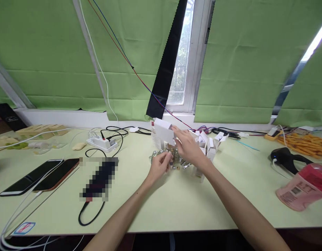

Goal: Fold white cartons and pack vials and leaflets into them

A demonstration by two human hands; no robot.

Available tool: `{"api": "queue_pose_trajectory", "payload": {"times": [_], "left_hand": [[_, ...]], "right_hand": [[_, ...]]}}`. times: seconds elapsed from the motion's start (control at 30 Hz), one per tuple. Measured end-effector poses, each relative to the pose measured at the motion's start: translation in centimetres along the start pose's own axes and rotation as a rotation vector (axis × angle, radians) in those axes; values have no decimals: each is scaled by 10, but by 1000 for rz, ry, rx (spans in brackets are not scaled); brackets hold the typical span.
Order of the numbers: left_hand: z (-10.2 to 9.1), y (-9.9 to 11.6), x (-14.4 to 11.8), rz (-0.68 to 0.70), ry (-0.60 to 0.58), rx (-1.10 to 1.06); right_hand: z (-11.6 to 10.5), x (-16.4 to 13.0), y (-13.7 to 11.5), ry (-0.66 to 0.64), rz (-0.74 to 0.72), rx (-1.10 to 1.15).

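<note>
My right hand (pixel 187 143) is closed on the right edge of a small white cardboard box (pixel 163 131), which is held tilted above the table. Just below it, my left hand (pixel 160 165) has thumb and fingers pinched together. Whatever lies between them is too small or hidden to name. Shiny silvery packets (pixel 186 164) lie between and behind the hands, with a few tiny pieces (pixel 175 168) on the table in front. Several white boxes (pixel 210 144), some with open flaps, are heaped to the right, partly covered by my right forearm.
At left lie phones (pixel 53 174), a white power strip (pixel 102 142) and loose cables. A pixelated dark object (pixel 99 179) sits nearer. At right are a pink container (pixel 303 186), a black handheld device (pixel 286 158) and a pile of orange sticks (pixel 308 144). Green blinds (pixel 254 62) hang behind.
</note>
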State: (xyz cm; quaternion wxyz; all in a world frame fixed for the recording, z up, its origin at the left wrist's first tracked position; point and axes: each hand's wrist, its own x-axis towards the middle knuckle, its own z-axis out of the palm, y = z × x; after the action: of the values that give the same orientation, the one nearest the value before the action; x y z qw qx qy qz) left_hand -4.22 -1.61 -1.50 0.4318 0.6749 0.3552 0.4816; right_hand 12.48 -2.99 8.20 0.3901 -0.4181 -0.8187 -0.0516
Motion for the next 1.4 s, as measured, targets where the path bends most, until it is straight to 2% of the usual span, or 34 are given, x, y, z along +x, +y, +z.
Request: {"api": "queue_pose_trajectory", "payload": {"times": [0.13, 0.33, 0.5, 0.67, 0.9, 1.4], "left_hand": [[-4, 2, 5, -45, 83, -187], [-6, 8, 9, -92, 172, -381], [-8, 12, 10, -111, 222, -458], [-9, 9, 11, -118, 240, -466], [-11, 4, 12, -134, 228, -474], [-9, 11, 9, -108, 220, -486]], "right_hand": [[10, -14, -8, 38, -19, 59], [32, -34, -3, 106, -112, 93], [51, -47, 0, 143, -175, 134], [64, -56, 0, 173, -148, 188], [69, -62, -4, 172, -98, 233], [71, -65, -10, 265, -76, 271]]}}
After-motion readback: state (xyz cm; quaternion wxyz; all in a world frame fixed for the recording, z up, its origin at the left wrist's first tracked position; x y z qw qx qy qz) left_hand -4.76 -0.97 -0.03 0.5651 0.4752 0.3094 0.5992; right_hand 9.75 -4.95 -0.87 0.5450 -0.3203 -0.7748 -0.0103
